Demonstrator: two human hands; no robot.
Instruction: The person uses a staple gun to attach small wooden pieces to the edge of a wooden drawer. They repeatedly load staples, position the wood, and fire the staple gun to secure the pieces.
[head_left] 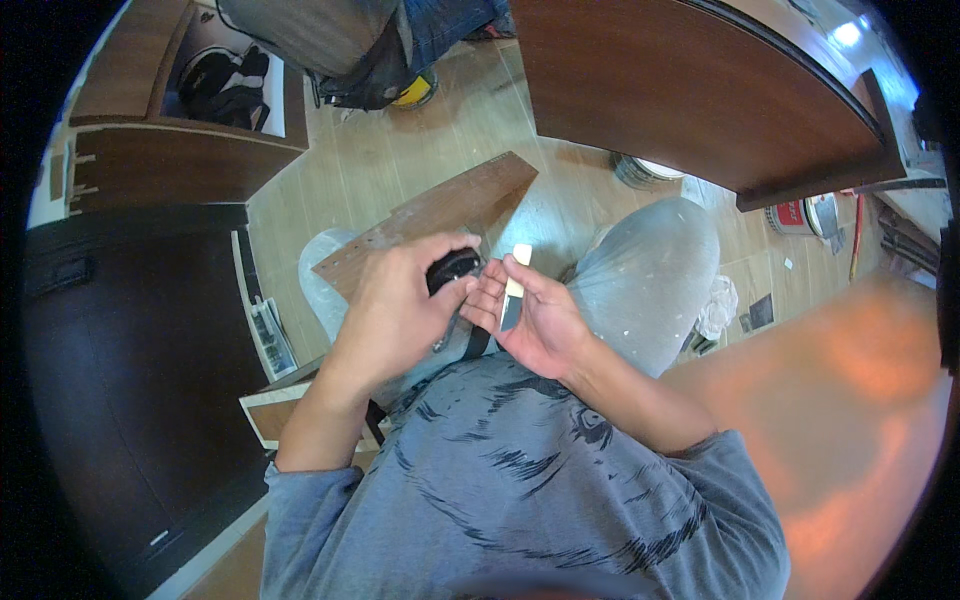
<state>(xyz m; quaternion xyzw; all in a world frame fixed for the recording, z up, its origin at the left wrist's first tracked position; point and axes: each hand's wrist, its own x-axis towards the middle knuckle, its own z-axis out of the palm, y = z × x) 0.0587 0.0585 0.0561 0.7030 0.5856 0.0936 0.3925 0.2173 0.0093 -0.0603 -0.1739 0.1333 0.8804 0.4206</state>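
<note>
My left hand [395, 300] is curled around a small black rounded object [453, 268], whose kind I cannot make out. Palm up beside it, my right hand [545, 325] grips a narrow flat tool with a cream upper part and a grey lower end [512, 308], perhaps a small scraper. The fingertips of both hands are close together above my lap. A brown wooden board [440, 215] with a pointed far end lies just beyond my left hand, in front of my bent knees [650, 285].
Dark wood cabinets stand at the left [190, 165] and far right [690, 90]. Another person's clothed legs [350, 45] are at the top, near a yellow can [417, 90]. Paint cans [800, 215] and a crumpled white rag [716, 308] lie on the tiled floor at right.
</note>
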